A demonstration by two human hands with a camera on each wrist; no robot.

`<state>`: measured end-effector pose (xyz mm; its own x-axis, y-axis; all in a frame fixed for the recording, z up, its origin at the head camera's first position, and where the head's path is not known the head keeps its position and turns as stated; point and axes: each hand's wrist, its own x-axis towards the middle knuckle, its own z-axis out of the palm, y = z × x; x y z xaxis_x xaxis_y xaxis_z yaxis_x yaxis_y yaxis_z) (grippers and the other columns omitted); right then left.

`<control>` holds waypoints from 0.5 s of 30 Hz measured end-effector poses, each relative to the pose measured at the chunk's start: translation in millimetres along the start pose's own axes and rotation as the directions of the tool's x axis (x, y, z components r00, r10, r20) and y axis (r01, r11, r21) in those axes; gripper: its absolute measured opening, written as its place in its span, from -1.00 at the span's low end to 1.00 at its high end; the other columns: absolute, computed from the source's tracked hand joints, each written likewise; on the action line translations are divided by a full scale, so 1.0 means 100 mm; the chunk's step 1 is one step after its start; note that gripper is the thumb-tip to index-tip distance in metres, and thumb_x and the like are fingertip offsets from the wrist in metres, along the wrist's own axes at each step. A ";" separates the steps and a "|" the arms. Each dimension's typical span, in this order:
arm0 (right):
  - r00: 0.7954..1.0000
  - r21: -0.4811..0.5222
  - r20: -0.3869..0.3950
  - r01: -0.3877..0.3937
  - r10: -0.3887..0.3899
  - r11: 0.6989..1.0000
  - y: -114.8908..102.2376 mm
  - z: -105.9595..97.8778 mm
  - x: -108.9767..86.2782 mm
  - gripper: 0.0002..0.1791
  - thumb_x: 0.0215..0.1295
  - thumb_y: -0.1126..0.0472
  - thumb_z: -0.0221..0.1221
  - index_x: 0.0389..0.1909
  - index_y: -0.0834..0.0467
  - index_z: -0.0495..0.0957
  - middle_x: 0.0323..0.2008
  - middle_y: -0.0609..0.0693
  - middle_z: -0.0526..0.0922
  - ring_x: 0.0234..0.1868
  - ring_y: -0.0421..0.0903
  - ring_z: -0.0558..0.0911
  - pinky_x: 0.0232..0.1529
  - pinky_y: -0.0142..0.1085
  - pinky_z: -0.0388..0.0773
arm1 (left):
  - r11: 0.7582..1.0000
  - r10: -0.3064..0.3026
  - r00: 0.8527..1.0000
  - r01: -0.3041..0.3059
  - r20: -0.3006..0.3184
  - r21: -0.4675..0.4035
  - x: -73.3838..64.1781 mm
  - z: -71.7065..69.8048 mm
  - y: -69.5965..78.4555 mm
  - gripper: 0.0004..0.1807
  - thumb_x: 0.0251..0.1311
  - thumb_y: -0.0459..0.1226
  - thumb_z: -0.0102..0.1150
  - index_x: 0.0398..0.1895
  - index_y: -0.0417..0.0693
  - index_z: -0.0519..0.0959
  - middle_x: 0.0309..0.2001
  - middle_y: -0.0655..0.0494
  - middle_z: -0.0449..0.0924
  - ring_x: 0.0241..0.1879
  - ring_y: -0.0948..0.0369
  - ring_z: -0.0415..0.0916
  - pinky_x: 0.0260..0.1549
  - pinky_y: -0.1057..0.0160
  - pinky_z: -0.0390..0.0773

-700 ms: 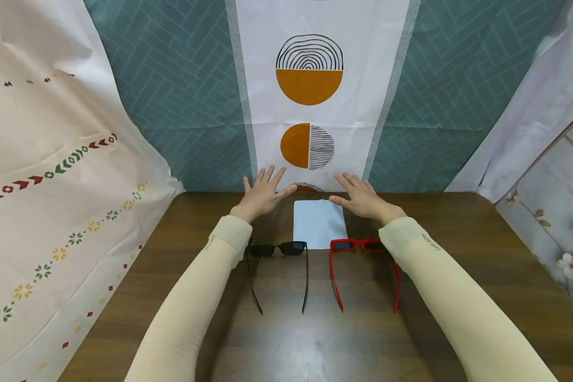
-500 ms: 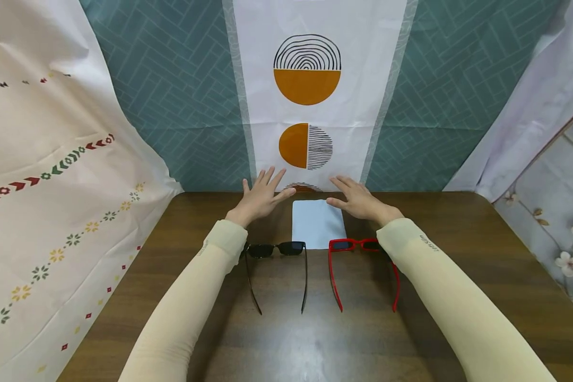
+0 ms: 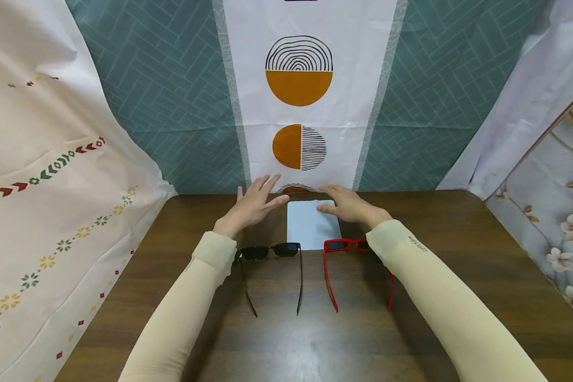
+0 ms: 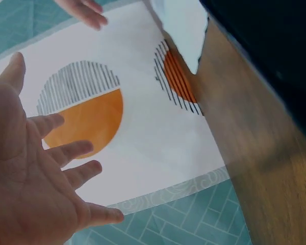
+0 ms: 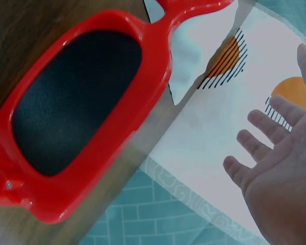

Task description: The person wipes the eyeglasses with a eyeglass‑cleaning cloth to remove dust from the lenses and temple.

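Black sunglasses (image 3: pixel 255 253) lie with temples unfolded toward me, left of centre on the wooden table. Red-framed sunglasses (image 3: pixel 336 245) lie the same way to their right; my right sleeve covers part of them. Behind both is a flat white square (image 3: pixel 310 228). My left hand (image 3: pixel 250 207) hovers past the black pair, fingers spread, holding nothing. My right hand (image 3: pixel 350 206) is held out near the square's right side, also holding nothing. Fingers extended, the left palm (image 4: pixel 30 194) shows in the left wrist view. In the right wrist view, a red rim and dark lens (image 5: pixel 76 102) loom close.
A wooden table (image 3: pixel 286 350) spans the view. At its far edge hangs a teal cloth (image 3: pixel 181 95) with a white printed panel (image 3: pixel 253 63). Cream patterned fabric (image 3: pixel 38 132) drapes at left, and floral fabric (image 3: pixel 530 233) hangs at right.
The head view has shifted slightly, so the scene sits farther left. Both hands have lowered a little, and the right fingers look closer together. The sunglasses stay in place on the table.
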<state>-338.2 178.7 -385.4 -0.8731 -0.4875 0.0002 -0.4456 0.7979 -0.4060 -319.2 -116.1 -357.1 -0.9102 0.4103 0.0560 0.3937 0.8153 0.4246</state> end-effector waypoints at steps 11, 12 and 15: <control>0.999 -0.014 0.034 -0.018 0.018 1.000 -0.10 0.10 0.06 -0.20 0.54 -0.13 0.16 0.61 0.19 0.18 0.57 0.26 0.19 0.57 0.26 0.19 0.54 0.19 0.09 | 0.988 0.017 1.000 -0.018 -0.009 -0.153 -0.24 -0.07 -0.09 -0.16 0.54 0.22 -0.06 0.70 0.08 0.01 0.63 -0.18 -0.02 0.59 -0.19 -0.01 0.49 -0.38 -0.06; 0.999 -0.012 0.035 -0.019 0.019 1.000 -0.10 0.11 0.06 -0.20 0.54 -0.13 0.16 0.61 0.19 0.18 0.57 0.26 0.18 0.57 0.26 0.19 0.54 0.19 0.10 | 0.986 0.019 1.000 -0.019 -0.002 -0.165 -0.25 -0.07 -0.10 -0.15 0.53 0.22 -0.05 0.70 0.07 0.03 0.62 -0.18 0.00 0.58 -0.19 0.01 0.49 -0.35 0.00; 0.999 -0.005 0.041 -0.026 0.026 1.000 -0.09 0.11 0.05 -0.21 0.53 -0.11 0.18 0.61 0.17 0.20 0.59 0.24 0.16 0.57 0.25 0.18 0.54 0.18 0.10 | 0.983 0.027 0.999 -0.022 0.026 -0.184 -0.28 -0.07 -0.11 -0.15 0.52 0.24 -0.05 0.70 0.07 0.05 0.59 -0.19 0.06 0.56 -0.18 0.07 0.47 -0.29 0.13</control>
<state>-336.3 165.3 -391.5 -0.8759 -0.4802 -0.0476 -0.4235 0.8123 -0.4010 -298.9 -139.5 -357.6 -0.8956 0.4427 0.0439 0.3829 0.7169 0.5827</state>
